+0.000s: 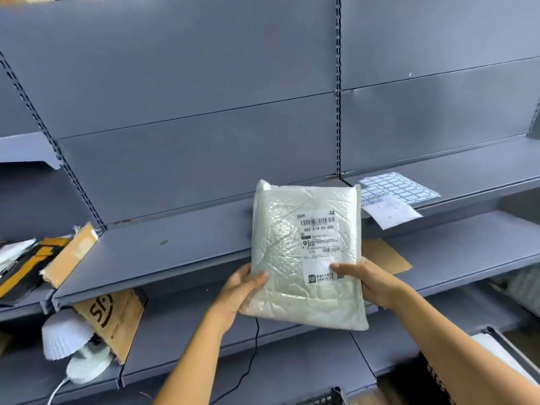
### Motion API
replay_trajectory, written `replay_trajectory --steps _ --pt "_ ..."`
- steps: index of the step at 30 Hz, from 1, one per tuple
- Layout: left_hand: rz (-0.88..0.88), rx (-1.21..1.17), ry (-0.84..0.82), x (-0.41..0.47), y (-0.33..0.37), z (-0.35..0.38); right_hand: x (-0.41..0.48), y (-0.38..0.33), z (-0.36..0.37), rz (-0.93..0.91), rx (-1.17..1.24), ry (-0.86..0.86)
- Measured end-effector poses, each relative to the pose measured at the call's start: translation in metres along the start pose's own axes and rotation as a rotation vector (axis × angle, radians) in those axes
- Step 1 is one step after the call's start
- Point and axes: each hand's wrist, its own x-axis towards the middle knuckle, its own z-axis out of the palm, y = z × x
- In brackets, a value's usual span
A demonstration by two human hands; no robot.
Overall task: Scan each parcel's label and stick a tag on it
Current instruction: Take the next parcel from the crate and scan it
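Left grip (242,290) and right grip (371,282) pinch the seemingly soft, light, slippery parcel (280,244) by its lower side edges, which suits it.

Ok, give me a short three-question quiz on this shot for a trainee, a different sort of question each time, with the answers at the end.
1. True or false: the white padded parcel lies flat on a shelf with no hand on it.
2. Where is the sheet of blue-edged tags? A: on the shelf behind and to the right of the parcel. B: on the floor. C: stuck on the parcel.
3. Fill in: the thumb of the right hand rests on the parcel's printed ___.
Key: 1 false, the left hand and right hand hold it up by its lower part. 2 A. 3 label.
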Motion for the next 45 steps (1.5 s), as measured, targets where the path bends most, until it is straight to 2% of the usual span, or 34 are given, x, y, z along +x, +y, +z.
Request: replay_trajectory --steps 2,6,11,15,20,23,27,32,35,37,38,41,43,45 --pt "-0.065 0.063 -0.061 0.011 0.004 0.026 0.006 -0.010 -0.020 0.014 -0.028 -0.017" --pt "-0.084 0.052 0.029 0.028 0.010 0.076 0.013 -0.032 -0.054 -0.027 -0.050 0.004" --pt "-0.139 -0.044 0.114 0.037 0.010 0.121 0.023 -0.032 -0.093 -0.021 -0.142 0.247" --pt "-0.141 -0.004 0.108 0.051 0.006 0.130 0.024 -0.028 -0.107 0.043 -0.127 0.347" --pt "-0.162 0.008 -0.009 0.074 0.014 0.132 0.025 -0.032 -0.115 0.024 -0.108 0.444" --pt "-0.127 0.062 0.007 0.087 0.017 0.134 0.028 -0.041 -0.116 -0.028 -0.141 0.490" --pt "-0.173 0.086 0.048 0.099 0.014 0.138 0.040 -0.038 -0.126 -0.006 -0.257 0.565" --pt "-0.247 0.125 0.072 0.128 0.022 0.147 0.067 -0.049 -0.156 0.082 -0.441 0.522" --pt "-0.258 0.116 0.081 0.147 0.024 0.152 0.084 -0.068 -0.176 0.133 -0.455 0.458" --pt "-0.272 0.097 0.089 0.165 0.022 0.154 0.099 -0.081 -0.194 0.113 -0.464 0.503" --pt "-0.281 0.070 0.106 0.172 0.024 0.155 0.107 -0.087 -0.205 0.072 -0.510 0.579" --pt "-0.286 0.068 0.145 0.183 0.034 0.157 0.132 -0.103 -0.238 0.006 -0.850 0.807" --pt "-0.302 0.116 0.166 0.196 0.032 0.154 0.149 -0.107 -0.252 0.042 -0.967 0.827" --pt "-0.279 0.215 0.203 0.203 0.034 0.152 0.167 -0.106 -0.257 0.121 -1.100 0.777"
